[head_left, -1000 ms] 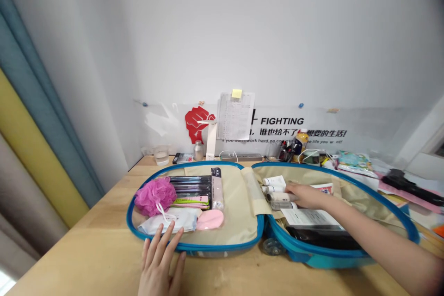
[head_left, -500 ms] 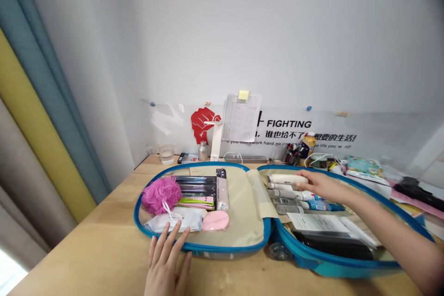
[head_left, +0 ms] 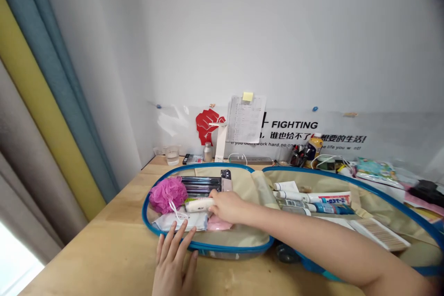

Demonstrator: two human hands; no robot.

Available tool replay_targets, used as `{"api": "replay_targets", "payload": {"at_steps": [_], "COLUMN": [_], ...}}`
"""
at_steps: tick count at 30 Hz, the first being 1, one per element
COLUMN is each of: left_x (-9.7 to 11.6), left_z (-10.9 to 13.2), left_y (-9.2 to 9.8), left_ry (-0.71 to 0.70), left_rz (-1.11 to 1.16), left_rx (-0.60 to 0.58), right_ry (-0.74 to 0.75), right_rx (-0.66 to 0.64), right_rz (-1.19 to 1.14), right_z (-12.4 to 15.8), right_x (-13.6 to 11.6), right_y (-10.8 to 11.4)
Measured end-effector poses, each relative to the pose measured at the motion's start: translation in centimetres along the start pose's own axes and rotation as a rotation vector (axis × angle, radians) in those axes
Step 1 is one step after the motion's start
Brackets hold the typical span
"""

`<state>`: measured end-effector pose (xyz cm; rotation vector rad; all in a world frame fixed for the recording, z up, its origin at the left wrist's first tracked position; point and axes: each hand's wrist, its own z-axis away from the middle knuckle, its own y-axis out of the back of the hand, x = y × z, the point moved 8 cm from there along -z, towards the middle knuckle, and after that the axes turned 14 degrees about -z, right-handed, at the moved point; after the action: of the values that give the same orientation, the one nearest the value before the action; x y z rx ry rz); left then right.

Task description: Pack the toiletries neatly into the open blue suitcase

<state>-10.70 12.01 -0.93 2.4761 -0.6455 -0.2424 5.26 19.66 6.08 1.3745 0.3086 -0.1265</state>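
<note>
A small blue-rimmed suitcase (head_left: 239,246) lies open on the table. My right hand (head_left: 229,207) is closed around one end of a white bottle (head_left: 199,205), holding it lengthwise over the left half. Under and beside it are a pink bath puff (head_left: 167,195), a white soft packet (head_left: 176,223), a round pink item (head_left: 218,225) and several slim dark packages (head_left: 201,186). My left hand (head_left: 175,254) has its fingers spread at the front rim, near the packet. In the right half lie a white-and-red tube (head_left: 335,197) and a blue tube (head_left: 335,208); my right forearm hides part of that half.
Behind the suitcase stand a glass of water (head_left: 172,156), a small metallic bottle (head_left: 207,151), a white lamp (head_left: 221,143), a power strip (head_left: 255,161) and a yellow-and-dark bottle (head_left: 315,147). Curtains (head_left: 55,101) hang at the left. Packets (head_left: 376,169) are piled at the right.
My right hand has carried the white bottle from the suitcase's right half leftward over the left half. My left hand stays at the front rim. The view has shifted slightly.
</note>
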Motion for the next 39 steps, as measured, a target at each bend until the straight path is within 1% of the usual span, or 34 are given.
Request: {"api": "replay_targets", "payload": {"at_steps": [2, 5, 8, 12, 15, 17, 18, 20, 22, 24, 25, 27, 29, 32, 35, 39], "left_x": [-0.1, -0.2, -0.4, -0.6, -0.5, -0.4, -0.4, -0.3, -0.3, -0.3, -0.3, -0.4, -0.4, -0.4, -0.5, -0.5], "left_z": [0.1, 0.4, 0.8, 0.9, 0.7, 0.5, 0.4, 0.3, 0.3, 0.3, 0.3, 0.4, 0.4, 0.4, 0.3, 0.2], "left_y": [-0.1, -0.6, -1.1, -1.2, -1.0, -0.7, -0.5, -0.4, -0.3, -0.2, -0.2, -0.3, -0.3, -0.3, -0.1, 0.1], "left_ry": [0.015, 0.004, 0.019, 0.059, 0.056, 0.048, 0.042, 0.028, 0.018, 0.016, 0.017, 0.017, 0.015, 0.011, 0.012, 0.008], "left_rz": [-0.003, -0.011, 0.002, 0.043, 0.047, 0.040, 0.036, 0.029, 0.026, 0.025, 0.025, 0.030, 0.041, 0.056, 0.056, 0.044], "left_rx": [0.004, -0.022, -0.041, -0.031, -0.027, -0.015, -0.012, -0.009, -0.002, 0.007, 0.011, 0.012, 0.014, 0.010, 0.010, 0.012], "right_ry": [0.008, 0.031, 0.071, 0.099, 0.106, 0.110, 0.103, 0.056, -0.032, -0.115, -0.149, -0.205, -0.262, -0.342, -0.386, -0.412], "right_rx": [-0.002, 0.003, 0.009, 0.005, 0.009, 0.029, 0.051, 0.114, 0.165, 0.150, 0.116, 0.026, -0.037, -0.044, -0.030, -0.015], "right_rz": [0.033, 0.080, 0.122, 0.148, 0.144, 0.127, 0.118, 0.102, 0.095, 0.094, 0.092, 0.092, 0.104, 0.139, 0.153, 0.164], "right_z": [-0.8, -1.4, -1.5, -1.5, -1.5, -1.4, -1.2, -0.8, 0.2, 1.7, 2.6, 4.7, 7.0, 9.6, 10.5, 10.0], "right_x": [-0.9, -1.5, -1.7, -1.8, -1.7, -1.2, -0.6, 1.5, 4.8, 8.7, 10.7, 14.6, 18.0, 21.9, 24.3, 25.9], "right_y": [-1.1, -1.9, -2.1, -2.1, -1.2, 0.6, 2.0, 5.5, 9.0, 11.3, 11.8, 11.7, 10.9, 9.6, 8.5, 7.5]}}
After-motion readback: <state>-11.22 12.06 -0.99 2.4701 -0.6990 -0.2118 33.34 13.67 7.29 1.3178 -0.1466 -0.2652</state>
